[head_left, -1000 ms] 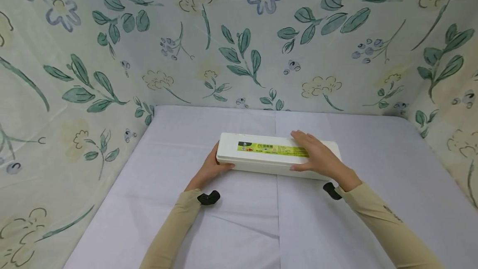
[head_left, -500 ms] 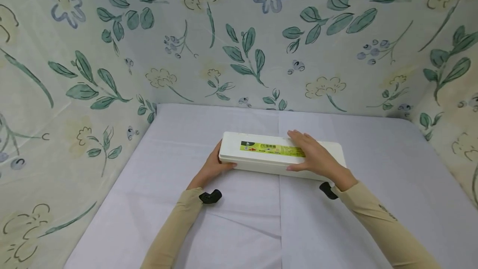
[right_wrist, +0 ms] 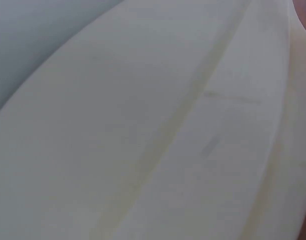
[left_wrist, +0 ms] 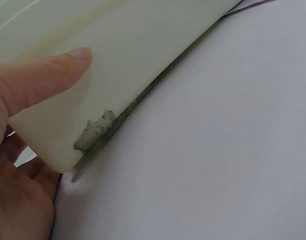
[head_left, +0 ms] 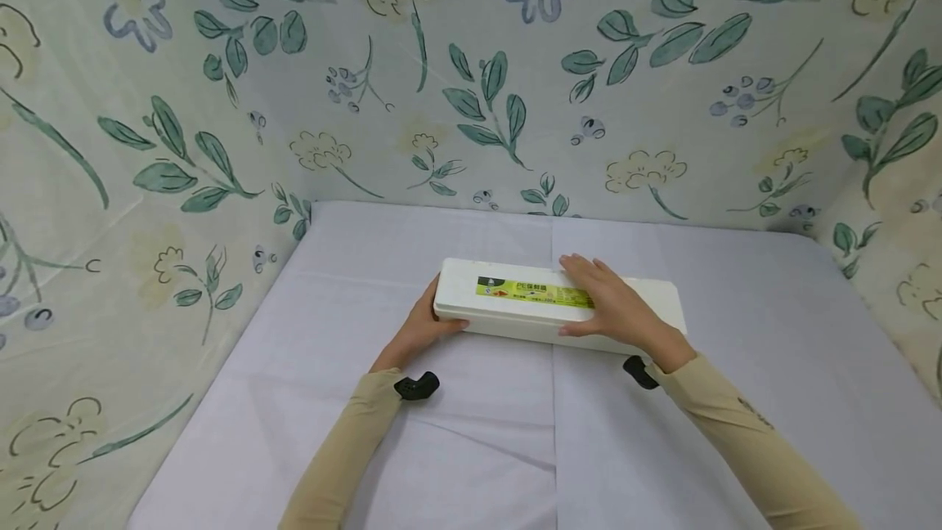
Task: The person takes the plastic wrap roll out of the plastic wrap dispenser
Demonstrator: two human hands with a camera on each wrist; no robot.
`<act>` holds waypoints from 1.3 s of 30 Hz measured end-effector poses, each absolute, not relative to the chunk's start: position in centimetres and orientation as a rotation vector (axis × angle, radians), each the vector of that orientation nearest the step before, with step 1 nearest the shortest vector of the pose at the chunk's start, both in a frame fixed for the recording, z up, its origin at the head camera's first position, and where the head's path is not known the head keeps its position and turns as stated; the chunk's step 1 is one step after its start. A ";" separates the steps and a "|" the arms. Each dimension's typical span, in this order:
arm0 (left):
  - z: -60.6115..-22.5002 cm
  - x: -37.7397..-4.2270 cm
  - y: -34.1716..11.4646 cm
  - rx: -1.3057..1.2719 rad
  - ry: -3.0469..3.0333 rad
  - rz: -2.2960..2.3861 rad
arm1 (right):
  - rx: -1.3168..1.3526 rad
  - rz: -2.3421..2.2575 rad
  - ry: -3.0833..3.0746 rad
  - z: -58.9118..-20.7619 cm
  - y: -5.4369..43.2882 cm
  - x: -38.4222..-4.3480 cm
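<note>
- Head view: a long white plastic box with a lid [head_left: 533, 311] lies on the white cloth-covered surface [head_left: 471, 464], its long axis running left to right, the right end slightly nearer the person.
- Head view: the left hand [head_left: 418, 327] grips the box's left end, its thumb [head_left: 452, 325] on the near side.
- Head view: the right hand [head_left: 620, 311] lies across the box's width, right of the middle; its thumb [head_left: 577, 329] rests against the near side, and its fingers [head_left: 577, 266] reach over the lid to the far edge. Whether this grip clamps or merely rests cannot be told. Both hands touch the box; the right is nearer its middle and covers one end of the yellow-green printed label [head_left: 533, 291].
- Head view, compared with one second earlier: the right hand sits slightly further left along the lid and covers more of the label; the left grip and the box's place against the cloth seam appear unchanged.
- Left wrist view: the thumb presses the box's side, other fingers behind the corner. A ragged dark patch [left_wrist: 95, 131] marks the lower edge.
- Right wrist view: the box's pale face fills most of the frame; no fingers are distinguishable.
</note>
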State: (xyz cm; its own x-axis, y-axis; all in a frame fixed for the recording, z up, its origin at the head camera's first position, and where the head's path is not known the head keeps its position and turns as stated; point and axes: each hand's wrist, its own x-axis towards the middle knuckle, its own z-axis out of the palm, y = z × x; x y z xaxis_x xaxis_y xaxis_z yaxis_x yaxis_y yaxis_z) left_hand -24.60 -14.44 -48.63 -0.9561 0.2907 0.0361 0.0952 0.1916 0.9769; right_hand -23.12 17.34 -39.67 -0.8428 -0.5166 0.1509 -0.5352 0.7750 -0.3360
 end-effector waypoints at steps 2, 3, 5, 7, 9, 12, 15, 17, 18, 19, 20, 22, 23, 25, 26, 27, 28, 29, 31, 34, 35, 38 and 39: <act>-48.6 -24.6 -14.4 0.370 2.301 1.867 | 0.868 0.573 -2.915 -39.6 17.3 -23.2; -48.6 -24.6 -14.4 0.365 2.298 1.870 | 0.870 0.572 -2.917 -39.6 17.3 -23.2; -48.6 -24.7 -14.3 0.367 2.294 1.874 | 0.874 0.579 -2.920 -39.7 17.3 -23.2; -48.6 -24.7 -14.3 0.374 2.291 1.877 | 0.880 0.586 -2.920 -39.8 17.2 -23.2; -48.6 -24.7 -14.3 0.380 2.288 1.879 | 0.888 0.587 -2.918 -39.9 17.2 -23.2; -48.7 -24.7 -14.3 0.383 2.286 1.876 | 0.904 0.570 -2.908 -40.0 17.1 -23.3; -48.9 -24.8 -14.4 0.374 2.290 1.878 | 0.934 0.532 -2.890 -40.0 16.9 -23.3; -49.0 -24.8 -14.5 0.379 2.293 1.879 | 0.949 0.505 -2.880 -40.0 16.8 -23.3; -49.0 -24.8 -14.5 0.382 2.296 1.878 | 0.952 0.488 -2.879 -40.0 16.7 -23.3; -49.0 -24.8 -14.5 0.383 2.295 1.879 | 0.954 0.471 -2.877 -40.1 16.7 -23.3; -49.0 -24.8 -14.5 0.388 2.295 1.878 | 0.952 0.452 -2.877 -40.1 16.7 -23.3; -48.9 -24.8 -14.5 0.391 2.297 1.872 | 0.945 0.437 -2.881 -40.1 16.7 -23.3; -48.9 -24.8 -14.5 0.392 2.299 1.870 | 0.943 0.430 -2.881 -40.2 16.7 -23.3; -48.9 -24.8 -14.5 0.398 2.309 1.867 | 0.944 0.415 -2.878 -40.2 16.7 -23.4; -49.0 -24.8 -14.5 0.404 2.317 1.865 | 0.945 0.405 -2.876 -40.3 16.7 -23.5; -49.0 -24.8 -14.5 0.416 2.338 1.852 | 0.946 0.396 -2.872 -40.3 16.7 -23.5; -49.1 -24.8 -14.5 0.425 2.343 1.853 | 0.947 0.386 -2.869 -40.4 16.7 -23.6; -49.1 -24.8 -14.5 0.430 2.347 1.854 | 0.946 0.378 -2.867 -40.4 16.7 -23.6; -49.1 -24.9 -14.5 0.431 2.348 1.856 | 0.948 0.359 -2.864 -40.5 16.7 -23.7; -49.1 -24.8 -14.5 0.408 2.311 1.876 | 0.950 0.337 -2.865 -40.5 16.8 -23.8; -49.1 -24.8 -14.5 0.400 2.303 1.880 | 0.953 0.330 -2.864 -40.5 16.8 -23.8; -49.0 -24.8 -14.5 0.377 2.288 1.886 | 0.958 0.308 -2.863 -40.4 16.8 -23.9; -49.0 -24.8 -14.5 0.371 2.288 1.886 | 0.959 0.299 -2.863 -40.4 16.8 -23.9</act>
State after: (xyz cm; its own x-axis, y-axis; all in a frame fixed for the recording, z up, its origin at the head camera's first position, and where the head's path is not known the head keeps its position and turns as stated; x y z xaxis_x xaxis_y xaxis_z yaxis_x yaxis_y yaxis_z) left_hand -24.83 -14.46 -49.02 -0.9576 0.2855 0.0389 0.0926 0.1771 0.9798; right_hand -23.91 16.77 -40.37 -0.7949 -0.5843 0.1634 -0.6055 0.7812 -0.1518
